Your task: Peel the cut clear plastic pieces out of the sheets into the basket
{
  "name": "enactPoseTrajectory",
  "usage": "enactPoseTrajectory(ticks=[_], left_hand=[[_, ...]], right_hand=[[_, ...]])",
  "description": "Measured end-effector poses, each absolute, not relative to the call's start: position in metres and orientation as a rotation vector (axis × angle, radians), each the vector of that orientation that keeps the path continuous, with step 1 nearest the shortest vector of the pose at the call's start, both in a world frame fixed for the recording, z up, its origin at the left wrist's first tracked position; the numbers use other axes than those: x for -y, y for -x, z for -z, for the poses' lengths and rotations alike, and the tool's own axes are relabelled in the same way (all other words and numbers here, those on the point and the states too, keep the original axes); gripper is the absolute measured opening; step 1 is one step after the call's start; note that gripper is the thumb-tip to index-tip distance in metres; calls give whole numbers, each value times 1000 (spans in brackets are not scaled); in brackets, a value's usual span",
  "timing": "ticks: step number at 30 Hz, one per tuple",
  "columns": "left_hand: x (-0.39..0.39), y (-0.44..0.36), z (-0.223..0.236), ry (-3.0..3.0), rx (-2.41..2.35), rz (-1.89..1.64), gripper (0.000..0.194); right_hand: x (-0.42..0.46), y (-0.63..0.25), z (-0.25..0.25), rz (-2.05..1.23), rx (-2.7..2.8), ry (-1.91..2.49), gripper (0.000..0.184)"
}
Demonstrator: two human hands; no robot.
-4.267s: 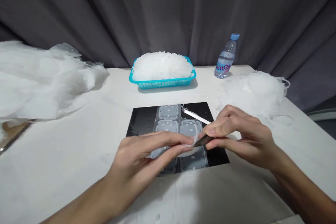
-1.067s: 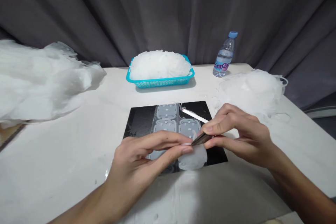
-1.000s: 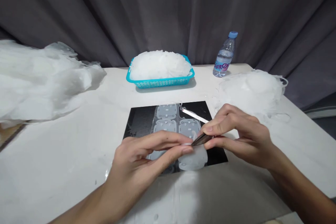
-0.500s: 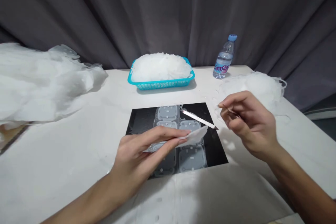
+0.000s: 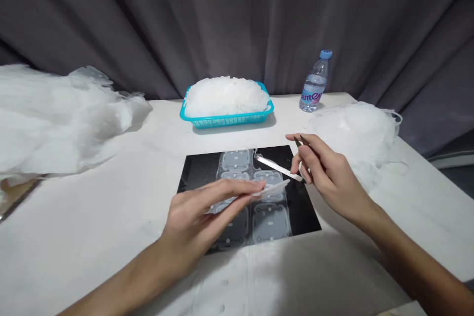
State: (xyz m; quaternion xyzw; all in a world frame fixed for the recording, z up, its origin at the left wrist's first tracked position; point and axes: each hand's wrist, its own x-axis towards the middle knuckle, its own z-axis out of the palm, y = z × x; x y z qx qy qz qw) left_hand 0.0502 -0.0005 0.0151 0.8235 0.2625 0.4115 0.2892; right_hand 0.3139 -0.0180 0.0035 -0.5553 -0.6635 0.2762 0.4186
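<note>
My left hand pinches a thin, translucent white rubbery piece between thumb and fingers, above the black mat. The rest of that piece is hidden by my fingers. My right hand holds dark tweezers, their two points spread apart and pointing up and left. The fingers of that hand are also near the right end of a slim white stick-like tool; whether they touch it I cannot tell. Beneath my hands, a translucent sheet with rounded square shapes lies on the black mat.
Behind the mat stands a turquoise basket heaped with white translucent pieces. A water bottle is at the back right, near a pile of white scraps. A large stack of white sheets covers the table's left side.
The tweezers have come away from the white piece. My right hand moved right, then turned back towards the white stick, tweezers now pointing up. My left hand still holds the piece, tilted differently.
</note>
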Motion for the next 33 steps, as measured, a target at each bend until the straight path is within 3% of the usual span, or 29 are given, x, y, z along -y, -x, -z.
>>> enactPoseTrajectory(ticks=[4, 10, 12, 15, 20, 26, 33], left_hand=[[-3, -48, -11, -2199, -665, -1094, 28], [-6, -47, -8, -2223, -619, -1084, 27], [-7, -48, -9, -2224, -629, -1088, 26], [-8, -49, -9, -2237, -633, -1091, 26], [-11, -47, -7, -2263, -651, -1122, 25], [-11, -52, -11, -2076, -890, -1049, 11], [-12, -58, -15, -1834, -919, -870, 3]], right_hand=[[11, -318, 6, -555, 1741, 1425, 46], [0, -327, 19, -519, 1663, 1614, 80], [1, -323, 14, -661, 1613, 1567, 72], [7, -315, 4, -994, 1597, 1373, 43], [13, -305, -1, -1433, 1530, 1090, 37], [17, -300, 5, -1438, 1427, 1092, 23], [22, -295, 0, -1474, 1463, 1123, 26]])
